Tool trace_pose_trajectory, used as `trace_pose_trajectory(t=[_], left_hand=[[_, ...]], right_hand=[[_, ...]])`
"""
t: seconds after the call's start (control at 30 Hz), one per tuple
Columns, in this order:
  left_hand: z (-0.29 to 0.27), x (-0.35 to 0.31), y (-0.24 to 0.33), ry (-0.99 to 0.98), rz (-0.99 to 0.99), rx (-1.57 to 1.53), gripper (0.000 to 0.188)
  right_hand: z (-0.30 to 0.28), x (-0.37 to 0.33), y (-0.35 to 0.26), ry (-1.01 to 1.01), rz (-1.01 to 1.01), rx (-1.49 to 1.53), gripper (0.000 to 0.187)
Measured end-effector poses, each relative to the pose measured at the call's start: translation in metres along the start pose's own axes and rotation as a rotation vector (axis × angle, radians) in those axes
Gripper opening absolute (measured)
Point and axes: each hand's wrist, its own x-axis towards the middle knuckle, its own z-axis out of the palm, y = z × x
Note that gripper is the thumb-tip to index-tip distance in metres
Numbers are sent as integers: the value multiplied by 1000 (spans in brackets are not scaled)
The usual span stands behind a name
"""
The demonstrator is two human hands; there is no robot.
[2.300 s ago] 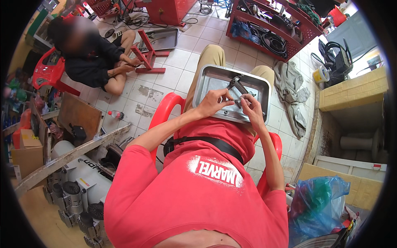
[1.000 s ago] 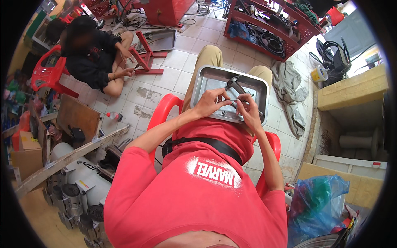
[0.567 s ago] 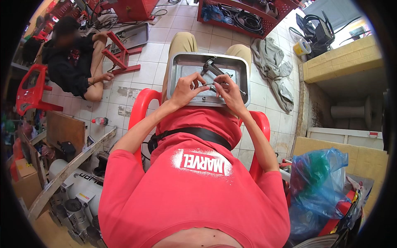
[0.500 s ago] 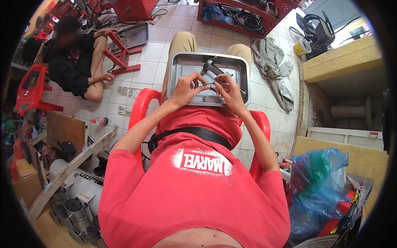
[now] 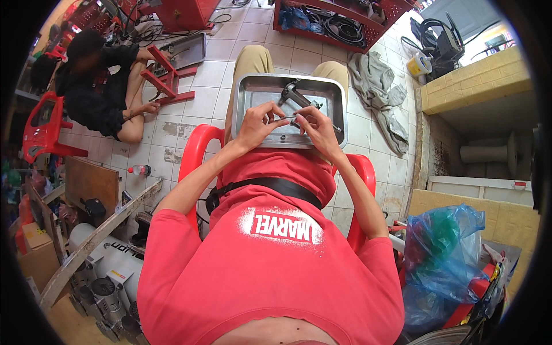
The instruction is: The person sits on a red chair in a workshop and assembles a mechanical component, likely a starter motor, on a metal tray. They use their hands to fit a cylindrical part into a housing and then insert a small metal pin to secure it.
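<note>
A shallow metal tray (image 5: pixel 257 91) rests on my lap. Above it, my left hand (image 5: pixel 260 123) and my right hand (image 5: pixel 317 125) meet fingertip to fingertip, pinching a thin, dark, rod-like piece (image 5: pixel 289 117) between them. It is too small to name its kind. Inside the tray, beyond my fingers, lies a dark metal part with a cylindrical body and a wider head (image 5: pixel 295 94). A small round metal piece (image 5: pixel 283 137) sits near the tray's front edge. My right hand hides some of the other pieces on the right side of the tray.
At the far left a person (image 5: pixel 95 86) sits low beside a red metal stand (image 5: pixel 167 80). A red shelf unit (image 5: pixel 374 40) stands ahead. Grey cloth (image 5: pixel 376 92) lies on the tiles to the right. A blue plastic bag (image 5: pixel 443 247) is beside my right elbow.
My right hand's fingers have shifted slightly around the thin piece, and it stays pinched between both hands. The person at the left has moved a little.
</note>
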Motion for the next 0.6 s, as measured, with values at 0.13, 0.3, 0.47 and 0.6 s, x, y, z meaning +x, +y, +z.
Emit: trace_pose_trajectory(t=[0.13,0.3,0.47,0.6], left_hand=[[-1,0,1,-14,25,-3,24],[0,0,-1,-12,33,-13,24],[1,0,-2,-2,40,-9,22],[0,1,0,-4,35,5,22]], right_hand=[[0,0,0,-7,28,-39,24],[1,1,-1,-19,35,-31,35],[-1,0,-7,-32,72,-44,39],[2,1,-1,-24,81,6,33]])
